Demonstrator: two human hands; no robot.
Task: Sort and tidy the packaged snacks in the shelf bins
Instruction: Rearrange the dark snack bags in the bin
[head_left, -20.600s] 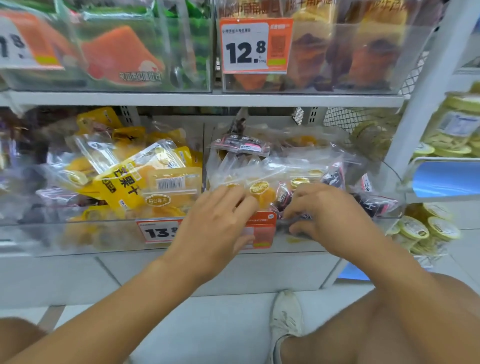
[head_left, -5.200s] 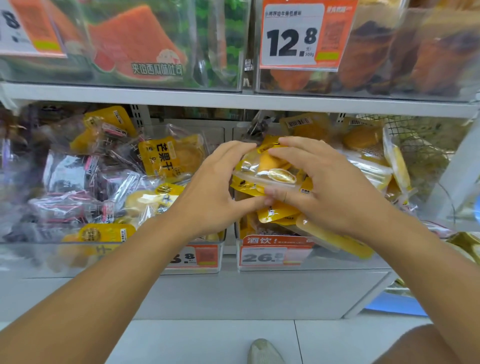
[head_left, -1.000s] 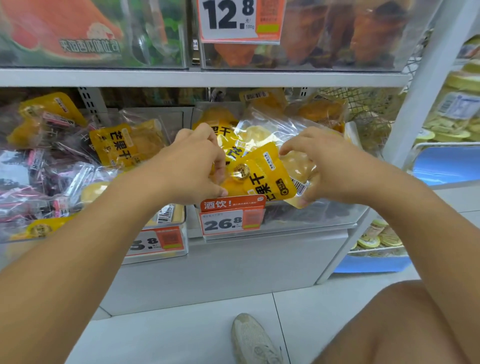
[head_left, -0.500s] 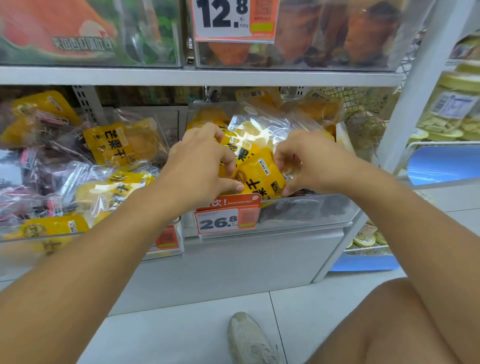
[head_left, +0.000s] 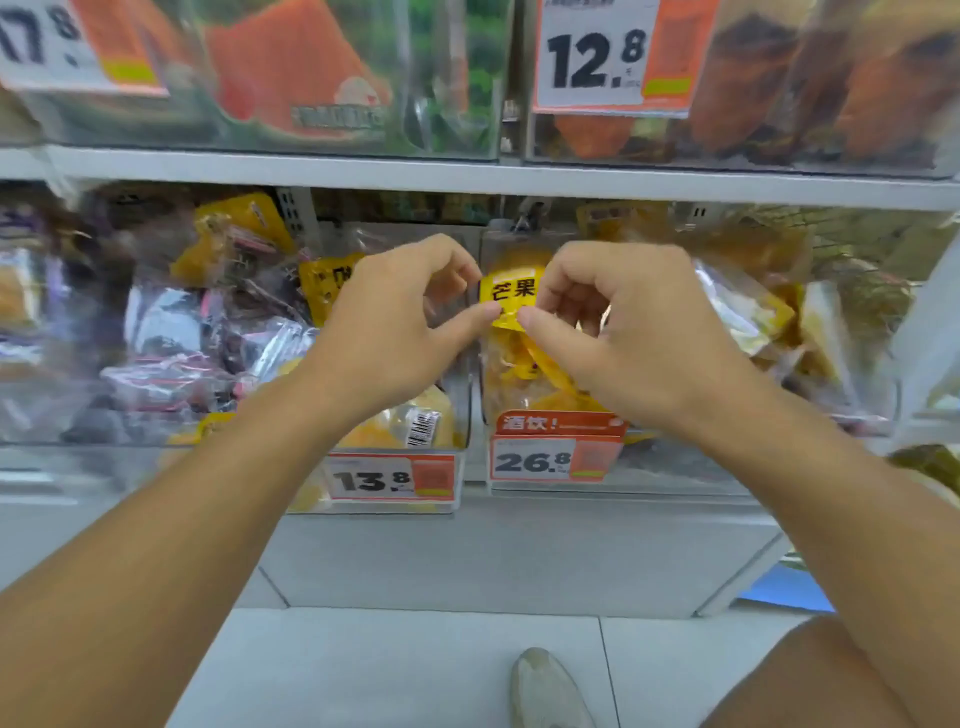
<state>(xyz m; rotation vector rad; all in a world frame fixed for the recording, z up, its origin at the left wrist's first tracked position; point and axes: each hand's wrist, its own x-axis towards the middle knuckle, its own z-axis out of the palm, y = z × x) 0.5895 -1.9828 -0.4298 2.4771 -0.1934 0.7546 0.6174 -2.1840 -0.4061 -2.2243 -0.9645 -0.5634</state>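
Head view. Both hands are raised before the lower shelf, at the divide between two clear plastic bins. The left hand (head_left: 400, 322) has its fingers curled, thumb tip touching the lower edge of a yellow plastic snack packet with black characters (head_left: 511, 293). The right hand (head_left: 618, 332) is likewise curled, its thumb and fingers pinching the same packet from the other side. The packet is held upright, above the front of the right-hand clear plastic bin (head_left: 675, 467), which carries a red and white price tag reading 26.8 (head_left: 556, 452).

That bin holds further yellow and clear snack packets (head_left: 743, 312), heaped loosely. The left-hand clear plastic bin (head_left: 470, 415), tagged with a red and white label reading 13.8 (head_left: 392, 477), holds a mix of dark purple-and-clear wrapped packets (head_left: 208, 332) and yellow packets, one lying with its barcode facing out.

A white metal shelf board (head_left: 467, 176) runs above. On it stand upper clear bins with red-and-green watermelon-printed packs (head_left: 291, 67) and a white and orange tag reading 12.8 (head_left: 608, 52).

Below, grey floor tiles (head_left: 389, 665), a pale shoe (head_left: 545, 691) and a bare knee (head_left: 810, 680) are visible.
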